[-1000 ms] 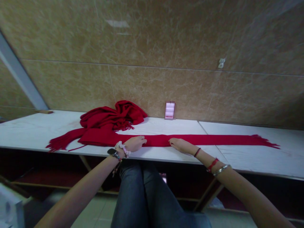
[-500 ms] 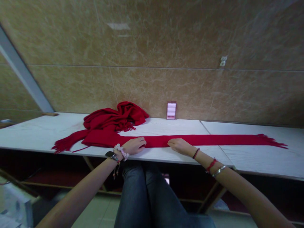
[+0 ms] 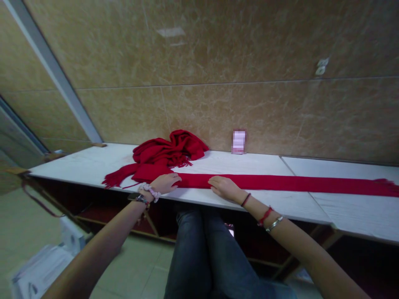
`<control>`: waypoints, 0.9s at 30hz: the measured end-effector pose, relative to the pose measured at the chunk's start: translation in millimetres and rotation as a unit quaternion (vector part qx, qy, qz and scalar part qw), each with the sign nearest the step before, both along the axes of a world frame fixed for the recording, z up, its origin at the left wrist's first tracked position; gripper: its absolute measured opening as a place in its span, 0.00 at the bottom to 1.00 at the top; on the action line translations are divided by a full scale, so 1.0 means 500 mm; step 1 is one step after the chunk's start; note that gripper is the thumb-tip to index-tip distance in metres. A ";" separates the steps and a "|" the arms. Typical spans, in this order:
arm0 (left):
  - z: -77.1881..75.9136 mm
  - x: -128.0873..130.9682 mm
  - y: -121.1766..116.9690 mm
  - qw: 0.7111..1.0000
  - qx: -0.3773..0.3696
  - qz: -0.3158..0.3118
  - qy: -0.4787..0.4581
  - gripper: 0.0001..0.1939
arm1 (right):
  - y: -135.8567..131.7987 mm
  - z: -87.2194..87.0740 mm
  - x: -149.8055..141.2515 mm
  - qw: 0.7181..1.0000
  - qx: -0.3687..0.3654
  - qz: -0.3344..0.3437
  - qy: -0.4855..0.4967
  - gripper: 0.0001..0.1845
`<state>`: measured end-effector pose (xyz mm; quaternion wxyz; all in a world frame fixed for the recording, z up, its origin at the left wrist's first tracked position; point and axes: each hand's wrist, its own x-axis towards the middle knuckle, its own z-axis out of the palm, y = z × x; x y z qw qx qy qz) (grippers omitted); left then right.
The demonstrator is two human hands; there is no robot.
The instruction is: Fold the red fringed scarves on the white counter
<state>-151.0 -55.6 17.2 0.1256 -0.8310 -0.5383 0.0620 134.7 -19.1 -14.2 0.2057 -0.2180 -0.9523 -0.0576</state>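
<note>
A long red scarf (image 3: 268, 182) lies as a narrow flat strip along the white counter, its fringed end at the far right. My left hand (image 3: 165, 183) rests on its left stretch, fingers curled at the near edge. Further right, my right hand (image 3: 225, 187) has its bent fingertips closed on the same strip. Between the two hands the strip lies flat. A crumpled heap of red fringed cloth (image 3: 170, 149) sits behind and to the left of my left hand, and a fringed end (image 3: 120, 174) trails toward the counter's front edge.
The white counter (image 3: 255, 164) runs along a brown marble-look wall (image 3: 218, 108). A blurred-out phone-sized object (image 3: 239, 142) leans upright against the wall. Open shelves (image 3: 106, 218) lie under the counter. White boxes or packs (image 3: 43, 263) stand on the floor at lower left.
The view has turned left, so the counter and cloth appear further right. Both hands have slid left along the scarf, staying at its near edge.
</note>
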 end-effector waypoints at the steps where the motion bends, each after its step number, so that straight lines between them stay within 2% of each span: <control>1: 0.000 -0.003 -0.003 1.000 0.001 0.005 0.009 0.13 | -0.001 0.000 -0.022 1.000 -0.004 -0.002 -0.009 0.13; 4: -0.003 -0.004 -0.007 0.999 0.007 0.015 0.034 0.13 | -0.001 0.004 -0.059 0.997 -0.025 -0.022 -0.066 0.11; 8: -0.007 -0.009 -0.007 0.999 0.009 0.012 0.043 0.12 | 0.006 0.007 -0.058 0.994 -0.023 -0.013 -0.109 0.12; 12: -0.009 -0.019 -0.006 0.999 0.003 0.008 0.031 0.15 | 0.018 0.002 -0.051 0.994 -0.024 0.000 -0.104 0.13; 18: -0.010 -0.028 -0.005 0.999 0.019 0.012 0.050 0.21 | 0.025 -0.008 -0.055 0.993 -0.083 -0.071 -0.038 0.14; 23: -0.022 -0.040 -0.020 0.998 0.004 0.006 0.055 0.22 | 0.020 -0.028 -0.039 0.997 -0.062 0.005 -0.051 0.14; 27: -0.023 -0.044 -0.023 0.999 -0.015 0.045 0.018 0.24 | 0.016 -0.037 -0.033 0.997 -0.058 0.028 -0.038 0.15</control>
